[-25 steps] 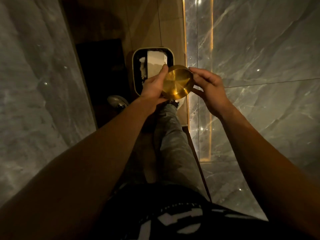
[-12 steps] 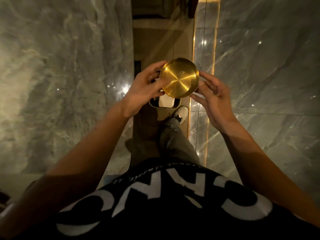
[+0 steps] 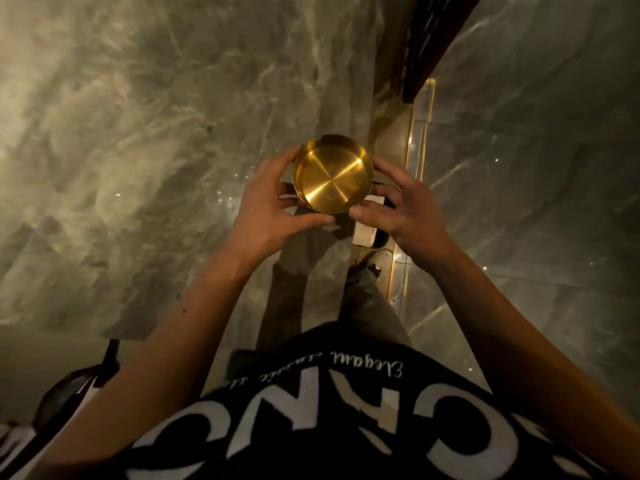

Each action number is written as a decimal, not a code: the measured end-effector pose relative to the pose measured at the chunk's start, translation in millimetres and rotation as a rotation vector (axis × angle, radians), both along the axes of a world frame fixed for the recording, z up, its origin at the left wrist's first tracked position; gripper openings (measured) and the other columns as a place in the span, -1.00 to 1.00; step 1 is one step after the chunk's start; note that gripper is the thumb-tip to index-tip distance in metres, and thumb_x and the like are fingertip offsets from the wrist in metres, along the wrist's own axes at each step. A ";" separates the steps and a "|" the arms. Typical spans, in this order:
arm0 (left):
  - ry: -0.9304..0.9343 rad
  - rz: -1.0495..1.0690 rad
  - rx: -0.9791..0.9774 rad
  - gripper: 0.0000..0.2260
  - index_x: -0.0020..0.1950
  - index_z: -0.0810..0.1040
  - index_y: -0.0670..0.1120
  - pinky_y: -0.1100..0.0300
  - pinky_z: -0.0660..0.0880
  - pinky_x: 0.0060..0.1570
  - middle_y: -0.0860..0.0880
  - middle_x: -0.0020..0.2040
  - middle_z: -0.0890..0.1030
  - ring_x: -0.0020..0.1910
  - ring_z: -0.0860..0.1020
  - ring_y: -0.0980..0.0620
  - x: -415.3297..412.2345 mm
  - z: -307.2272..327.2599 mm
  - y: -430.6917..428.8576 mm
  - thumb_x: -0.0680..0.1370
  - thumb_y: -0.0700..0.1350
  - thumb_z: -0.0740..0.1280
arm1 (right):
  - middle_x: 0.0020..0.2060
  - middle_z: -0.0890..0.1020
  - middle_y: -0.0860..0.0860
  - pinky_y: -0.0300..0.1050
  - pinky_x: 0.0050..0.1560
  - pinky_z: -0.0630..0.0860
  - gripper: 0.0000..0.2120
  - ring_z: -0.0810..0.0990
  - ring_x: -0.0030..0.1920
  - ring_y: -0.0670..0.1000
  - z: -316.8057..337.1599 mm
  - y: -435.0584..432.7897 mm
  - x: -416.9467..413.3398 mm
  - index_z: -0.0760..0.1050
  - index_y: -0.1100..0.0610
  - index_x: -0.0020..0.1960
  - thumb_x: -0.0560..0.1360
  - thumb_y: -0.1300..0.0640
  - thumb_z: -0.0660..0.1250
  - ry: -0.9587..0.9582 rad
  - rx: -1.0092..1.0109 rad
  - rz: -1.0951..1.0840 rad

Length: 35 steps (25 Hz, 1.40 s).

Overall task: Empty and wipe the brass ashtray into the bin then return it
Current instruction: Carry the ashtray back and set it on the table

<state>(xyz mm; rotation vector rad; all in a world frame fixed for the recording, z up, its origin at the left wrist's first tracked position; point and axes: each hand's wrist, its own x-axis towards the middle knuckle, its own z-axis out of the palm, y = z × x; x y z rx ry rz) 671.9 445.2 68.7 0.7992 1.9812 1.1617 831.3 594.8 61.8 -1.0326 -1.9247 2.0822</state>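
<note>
Round brass ashtray [image 3: 333, 174] now upright, farther from bin [image 3: 367, 233], fingers [image 3: 360, 213] pinching rim.

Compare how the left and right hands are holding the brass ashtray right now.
The left hand cups the brass ashtray from its left side, fingers curled up around the rim and thumb stretched beneath the near edge. The right hand lies flatter along the right side, its thumb tip pressing the near rim and its fingers splayed wider. Both touch only the outside, keeping the ashtray open side up with its shiny inside bare.
</note>
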 end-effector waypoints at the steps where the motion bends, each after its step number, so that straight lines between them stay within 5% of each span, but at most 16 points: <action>1: 0.027 0.000 0.013 -0.13 0.41 0.35 0.11 0.19 0.57 0.12 0.19 0.30 0.43 0.23 0.53 0.08 -12.9 1.0 -17.9 0.17 0.09 0.64 | 0.37 0.45 0.05 -0.06 0.15 0.60 -0.24 0.56 0.26 0.03 5.6 -14.1 -13.7 0.32 0.10 0.46 0.34 0.26 0.56 0.011 0.012 0.020; 8: 0.178 0.054 0.034 -0.15 0.43 0.38 -0.01 0.13 0.48 0.26 0.05 0.30 0.47 0.25 0.48 0.13 -78.8 14.5 -131.4 0.21 0.08 0.63 | 0.33 0.47 0.07 0.03 0.18 0.59 -0.22 0.56 0.20 0.03 20.5 -114.0 -91.0 0.33 0.08 0.43 0.29 0.20 0.59 0.032 0.266 0.166; 14: 0.203 0.064 0.076 -0.17 0.42 0.41 -0.07 0.27 0.45 0.26 -0.03 0.33 0.48 0.30 0.46 0.12 -93.3 24.3 -166.3 0.22 0.12 0.59 | 0.28 0.50 0.07 -0.28 0.14 0.51 -0.19 0.53 0.17 -0.02 37.2 -157.1 -106.1 0.34 0.18 0.44 0.28 0.11 0.60 0.037 0.650 0.194; 21: 0.225 0.105 0.052 -0.14 0.43 0.39 -0.04 0.31 0.43 0.24 0.06 0.28 0.45 0.23 0.43 0.28 -67.6 31.3 -172.3 0.19 0.20 0.56 | 0.27 0.50 -0.04 0.06 0.24 0.51 -0.18 0.50 0.18 -0.02 33.0 -151.1 -91.0 0.33 0.08 0.46 0.29 0.00 0.59 0.011 0.566 0.253; 27: 0.220 0.185 -0.026 -0.15 0.44 0.38 -0.02 0.51 0.36 0.20 0.10 0.28 0.44 0.22 0.39 0.42 -63.3 34.0 -185.3 0.21 0.07 0.62 | 0.26 0.49 -0.07 0.07 0.27 0.50 -0.20 0.47 0.23 -0.03 26.8 -157.9 -102.5 0.33 0.03 0.46 0.29 0.03 0.59 0.015 0.506 0.313; 31: 0.234 0.204 -0.042 -0.14 0.44 0.39 -0.06 0.40 0.39 0.22 0.02 0.31 0.47 0.25 0.44 0.23 -84.4 32.8 -200.4 0.21 0.11 0.59 | 0.31 0.50 0.01 0.04 0.28 0.50 -0.20 0.48 0.25 -0.01 25.0 -168.6 -129.8 0.34 0.05 0.45 0.29 0.05 0.60 0.008 0.485 0.352; 35: 0.217 0.209 -0.084 -0.14 0.45 0.37 -0.07 0.25 0.41 0.28 -0.02 0.35 0.45 0.31 0.43 0.07 -124.6 26.8 -220.8 0.22 0.02 0.64 | 0.22 0.45 -0.16 0.02 0.28 0.48 -0.21 0.47 0.25 -0.03 21.6 -191.5 -169.1 0.33 0.07 0.45 0.29 0.09 0.58 0.033 0.554 0.378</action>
